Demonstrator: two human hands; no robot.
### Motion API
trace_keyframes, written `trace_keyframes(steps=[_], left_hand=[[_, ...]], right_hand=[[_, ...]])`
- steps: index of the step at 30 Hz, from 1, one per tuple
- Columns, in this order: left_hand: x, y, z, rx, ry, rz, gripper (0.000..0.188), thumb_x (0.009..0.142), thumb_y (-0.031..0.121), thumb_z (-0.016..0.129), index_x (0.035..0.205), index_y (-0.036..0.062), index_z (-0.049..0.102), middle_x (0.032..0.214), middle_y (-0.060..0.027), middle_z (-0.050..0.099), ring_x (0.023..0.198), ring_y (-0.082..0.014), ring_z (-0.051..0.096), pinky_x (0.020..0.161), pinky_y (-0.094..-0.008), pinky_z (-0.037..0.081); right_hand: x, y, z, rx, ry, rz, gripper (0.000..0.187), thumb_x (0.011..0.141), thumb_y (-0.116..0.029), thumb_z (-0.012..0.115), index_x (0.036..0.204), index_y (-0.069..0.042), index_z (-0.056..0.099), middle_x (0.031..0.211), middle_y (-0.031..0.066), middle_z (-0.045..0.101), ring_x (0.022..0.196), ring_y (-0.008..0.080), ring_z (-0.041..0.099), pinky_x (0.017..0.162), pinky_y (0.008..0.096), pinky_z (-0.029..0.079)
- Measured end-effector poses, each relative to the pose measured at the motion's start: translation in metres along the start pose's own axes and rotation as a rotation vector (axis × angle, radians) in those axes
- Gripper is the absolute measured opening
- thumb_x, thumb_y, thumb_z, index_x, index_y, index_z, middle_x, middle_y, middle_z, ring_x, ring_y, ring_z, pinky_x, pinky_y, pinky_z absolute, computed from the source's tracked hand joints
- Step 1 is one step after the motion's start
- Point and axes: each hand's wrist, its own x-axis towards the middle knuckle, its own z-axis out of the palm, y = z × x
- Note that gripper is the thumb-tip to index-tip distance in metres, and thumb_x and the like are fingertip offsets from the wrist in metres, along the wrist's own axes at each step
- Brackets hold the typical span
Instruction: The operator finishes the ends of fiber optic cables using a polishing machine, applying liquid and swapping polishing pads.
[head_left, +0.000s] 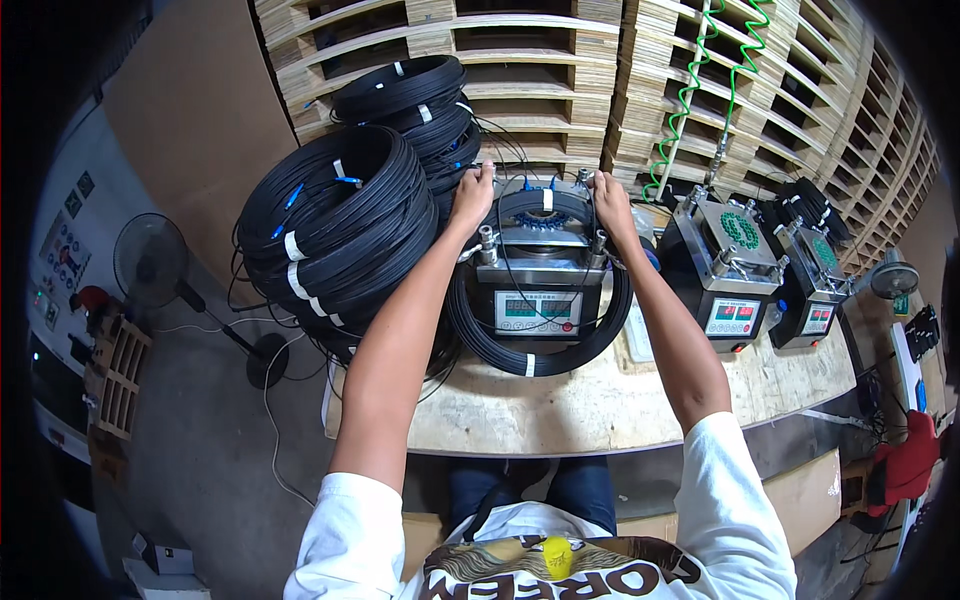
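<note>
Both my arms reach forward to a boxy polishing machine (540,272) with a steel top, corner knobs and a display panel. At its far left corner, my left hand (472,200) is closed around a knob that its fingers mostly hide. My right hand (612,208) is closed at the far right corner, fingertips against a metal knob (584,177). A coil of black cable (537,364) tied with white tape hangs around the machine's front. Its upper part arches over the top plate, where blue connectors (540,187) stand in a ring.
Tall stacks of black cable coils (330,235) crowd the left of the wooden table (520,425). Two similar machines (725,270) stand to the right. Wooden pallets (540,60) rise behind, with green coiled air hoses (690,90) hanging down. A fan (150,255) stands left.
</note>
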Motion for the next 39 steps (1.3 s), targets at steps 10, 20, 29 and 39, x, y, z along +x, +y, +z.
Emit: trace_keyframes(steps=[10, 20, 29, 39], left_hand=[[0.005, -0.004, -0.001, 0.088, 0.03, 0.044, 0.071, 0.097, 0.06, 0.036, 0.1, -0.0046, 0.065, 0.107, -0.032, 0.064, 0.109, -0.049, 0.058, 0.096, -0.0507, 0.043], [0.004, -0.004, -0.003, 0.12, 0.014, 0.056, 0.072, 0.097, 0.061, 0.037, 0.095, -0.0049, 0.065, 0.105, -0.0323, 0.064, 0.109, -0.0479, 0.059, 0.094, -0.0501, 0.045], [-0.003, 0.003, -0.009, 0.084, -0.055, 0.036, 0.073, 0.097, 0.061, 0.035, 0.093, -0.0058, 0.064, 0.102, -0.0335, 0.064, 0.108, -0.0469, 0.059, 0.094, -0.0484, 0.044], [-0.037, 0.017, -0.011, 0.047, -0.05, 0.154, 0.079, 0.095, 0.069, 0.033, 0.115, -0.0021, 0.062, 0.112, -0.0263, 0.064, 0.114, -0.0393, 0.058, 0.1, -0.0422, 0.042]], right_hand=[[-0.012, 0.009, -0.009, 0.051, -0.005, -0.02, 0.043, 0.105, -0.03, 0.038, 0.1, 0.007, 0.06, 0.092, 0.0224, 0.067, 0.086, 0.0338, 0.064, 0.08, 0.0383, 0.048], [-0.019, 0.018, -0.013, 0.105, -0.022, -0.041, 0.043, 0.105, -0.026, 0.038, 0.098, 0.008, 0.062, 0.091, 0.0182, 0.068, 0.087, 0.0281, 0.064, 0.082, 0.0351, 0.048], [-0.021, 0.014, -0.01, 0.11, -0.008, -0.041, 0.045, 0.106, -0.028, 0.037, 0.096, 0.008, 0.063, 0.089, 0.0182, 0.068, 0.087, 0.0282, 0.064, 0.083, 0.0362, 0.048], [-0.017, 0.027, -0.02, 0.086, 0.027, -0.042, 0.046, 0.105, -0.031, 0.038, 0.096, 0.006, 0.064, 0.089, 0.0176, 0.067, 0.084, 0.0276, 0.063, 0.08, 0.0352, 0.047]])
